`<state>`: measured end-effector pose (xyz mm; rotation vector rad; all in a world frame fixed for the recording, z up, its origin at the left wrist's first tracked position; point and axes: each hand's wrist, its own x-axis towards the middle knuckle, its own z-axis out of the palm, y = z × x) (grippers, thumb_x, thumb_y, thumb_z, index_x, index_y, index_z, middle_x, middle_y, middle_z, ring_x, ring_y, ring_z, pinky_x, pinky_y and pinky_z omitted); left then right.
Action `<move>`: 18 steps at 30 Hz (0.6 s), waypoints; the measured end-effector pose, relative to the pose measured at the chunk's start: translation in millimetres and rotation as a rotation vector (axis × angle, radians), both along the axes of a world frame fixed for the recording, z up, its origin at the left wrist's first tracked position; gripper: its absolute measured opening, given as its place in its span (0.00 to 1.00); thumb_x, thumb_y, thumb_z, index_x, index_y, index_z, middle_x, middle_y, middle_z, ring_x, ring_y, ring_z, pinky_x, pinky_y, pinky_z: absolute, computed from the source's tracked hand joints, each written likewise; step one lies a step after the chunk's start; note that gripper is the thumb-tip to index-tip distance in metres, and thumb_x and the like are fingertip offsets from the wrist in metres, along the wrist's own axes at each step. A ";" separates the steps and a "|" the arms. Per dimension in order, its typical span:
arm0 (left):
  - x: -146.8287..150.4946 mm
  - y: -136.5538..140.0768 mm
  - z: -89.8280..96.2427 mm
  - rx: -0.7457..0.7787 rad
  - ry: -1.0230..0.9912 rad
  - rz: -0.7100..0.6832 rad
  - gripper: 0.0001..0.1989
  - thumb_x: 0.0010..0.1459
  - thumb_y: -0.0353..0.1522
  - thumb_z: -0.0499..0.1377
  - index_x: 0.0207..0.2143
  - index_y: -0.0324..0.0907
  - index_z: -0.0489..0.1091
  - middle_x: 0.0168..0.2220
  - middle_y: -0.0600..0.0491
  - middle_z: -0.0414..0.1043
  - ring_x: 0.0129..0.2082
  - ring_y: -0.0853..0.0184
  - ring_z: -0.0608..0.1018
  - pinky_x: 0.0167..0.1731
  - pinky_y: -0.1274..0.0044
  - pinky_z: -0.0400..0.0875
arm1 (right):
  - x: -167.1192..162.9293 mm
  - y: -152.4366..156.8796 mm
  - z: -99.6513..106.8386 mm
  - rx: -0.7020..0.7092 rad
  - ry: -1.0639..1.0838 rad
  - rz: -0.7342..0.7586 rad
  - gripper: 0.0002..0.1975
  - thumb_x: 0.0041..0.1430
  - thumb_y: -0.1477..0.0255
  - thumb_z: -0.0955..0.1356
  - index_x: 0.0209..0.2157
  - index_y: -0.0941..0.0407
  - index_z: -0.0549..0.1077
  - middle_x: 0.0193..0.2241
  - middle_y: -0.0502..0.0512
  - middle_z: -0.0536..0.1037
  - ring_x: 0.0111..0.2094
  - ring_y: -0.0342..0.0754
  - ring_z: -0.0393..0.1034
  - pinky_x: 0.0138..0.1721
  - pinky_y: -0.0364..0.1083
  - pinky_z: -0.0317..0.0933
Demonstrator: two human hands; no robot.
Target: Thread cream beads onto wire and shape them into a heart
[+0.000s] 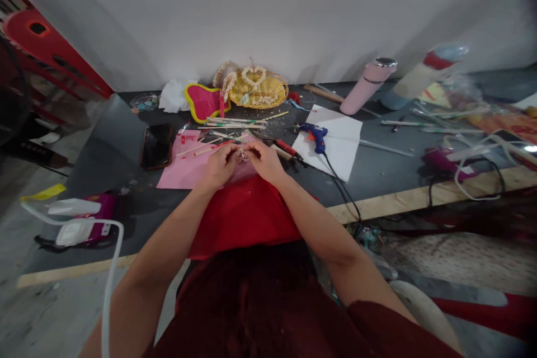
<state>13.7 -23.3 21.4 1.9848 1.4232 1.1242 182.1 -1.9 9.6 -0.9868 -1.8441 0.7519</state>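
Note:
My left hand (221, 164) and my right hand (265, 162) meet over the table, fingers bent in a pinch. Between their fingertips is a small whitish, knobbly piece (241, 155), too small to name. Beneath the hands lie pink paper (178, 170) and a red cloth (247, 215) that hangs over the table's front edge. Thin sticks (235, 123) with green marks are scattered just beyond the fingers. To the right, a red-handled tool (287, 149) lies close to my right hand, and a blue glue gun (314, 135) rests on a white sheet (348, 151).
Behind the sticks stands a yellow woven basket (268, 102) with pale heart-shaped bead work (253, 77). A phone (156, 146) lies at left, near a purple power strip (98, 215). A pink flask (367, 86) and a bottle (415, 84) stand by the wall.

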 end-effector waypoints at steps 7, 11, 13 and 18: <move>3.1 -1.0 0.6 -0.077 -0.153 -0.035 0.08 0.61 0.34 0.54 0.37 0.42 0.71 0.31 0.53 0.76 0.27 0.71 0.74 0.31 0.78 0.70 | 0.6 -1.9 3.3 0.020 -0.029 0.004 0.07 0.61 0.68 0.63 0.38 0.55 0.71 0.35 0.53 0.76 0.37 0.46 0.71 0.42 0.46 0.64; 3.4 -0.9 0.2 -0.126 -0.202 -0.045 0.09 0.61 0.35 0.54 0.39 0.42 0.72 0.30 0.54 0.75 0.24 0.72 0.72 0.26 0.79 0.68 | 0.6 -2.7 5.1 0.015 -0.033 0.015 0.08 0.62 0.67 0.63 0.37 0.55 0.71 0.35 0.54 0.76 0.37 0.46 0.71 0.42 0.46 0.64; 3.1 -0.4 -0.4 -0.135 -0.208 -0.050 0.10 0.61 0.36 0.55 0.39 0.42 0.72 0.30 0.54 0.76 0.23 0.72 0.72 0.26 0.79 0.68 | 0.5 -2.8 5.2 0.010 -0.047 0.009 0.08 0.62 0.66 0.63 0.37 0.54 0.71 0.35 0.54 0.76 0.38 0.47 0.71 0.43 0.46 0.64; 3.9 -0.6 1.1 -0.130 -0.189 -0.048 0.08 0.60 0.33 0.55 0.38 0.41 0.72 0.30 0.54 0.76 0.23 0.73 0.72 0.26 0.79 0.68 | 0.4 -2.6 4.4 0.004 -0.057 0.014 0.08 0.62 0.66 0.63 0.37 0.54 0.70 0.35 0.54 0.76 0.38 0.47 0.71 0.43 0.46 0.63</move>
